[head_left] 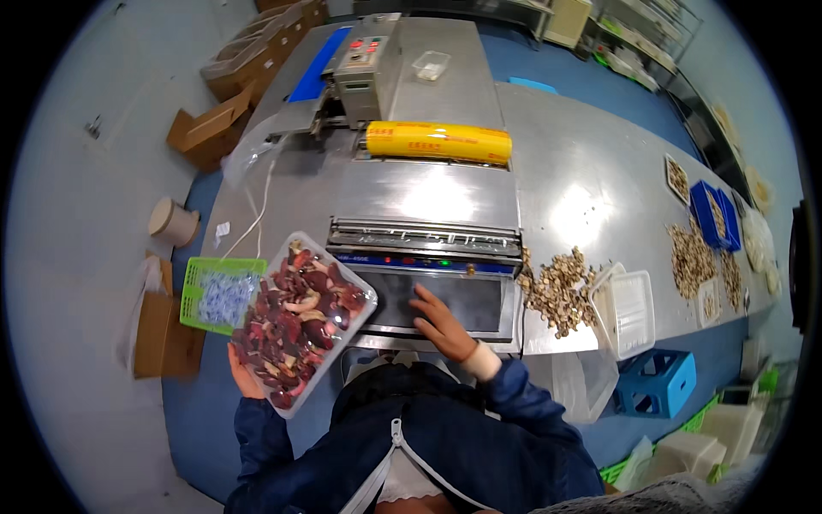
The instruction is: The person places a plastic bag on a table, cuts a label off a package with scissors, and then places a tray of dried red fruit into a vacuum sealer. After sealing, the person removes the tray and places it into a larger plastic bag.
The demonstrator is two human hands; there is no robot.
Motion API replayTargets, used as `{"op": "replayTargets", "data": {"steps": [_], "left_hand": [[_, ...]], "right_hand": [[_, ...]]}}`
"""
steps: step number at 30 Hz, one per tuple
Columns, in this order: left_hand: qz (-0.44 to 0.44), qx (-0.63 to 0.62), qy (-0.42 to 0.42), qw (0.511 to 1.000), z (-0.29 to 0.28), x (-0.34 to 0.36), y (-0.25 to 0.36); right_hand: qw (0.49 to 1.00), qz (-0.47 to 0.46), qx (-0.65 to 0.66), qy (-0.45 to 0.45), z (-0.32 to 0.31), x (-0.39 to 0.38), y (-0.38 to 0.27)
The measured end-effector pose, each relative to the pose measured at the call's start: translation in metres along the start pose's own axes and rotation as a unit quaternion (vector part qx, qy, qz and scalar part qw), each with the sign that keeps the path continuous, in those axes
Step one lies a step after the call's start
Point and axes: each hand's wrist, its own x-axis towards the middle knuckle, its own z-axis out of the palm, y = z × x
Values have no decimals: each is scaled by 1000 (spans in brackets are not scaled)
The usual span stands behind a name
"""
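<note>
Two hands work apart: your left hand [246, 377] grips a wrapped tray [301, 321] of dark red pieces by its near edge, beside the wrapper [428, 257]. Your right hand [441, 321] lies flat, fingers [421, 295] spread and empty, on the wrapper's dark plate [471, 300].

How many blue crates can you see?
2: one blue crate sits on the floor below the table's right end, and another blue crate sits on the table top at the far right, holding pale pieces. More may be hidden.
</note>
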Motion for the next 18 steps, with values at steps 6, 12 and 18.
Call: {"op": "replayTargets", "data": {"steps": [6,12,18], "left_hand": [[95,-37,51,993,-37,-70,25],[167,-33,129,977,-83,-165,29],[195,-53,130,971,-80,-188,41]], "right_hand": [[935,-8,-348,-66,54,66,67],[881,-16,-466,-77,67,81,75],[862,-68,-501,-39,70,75,76]]}}
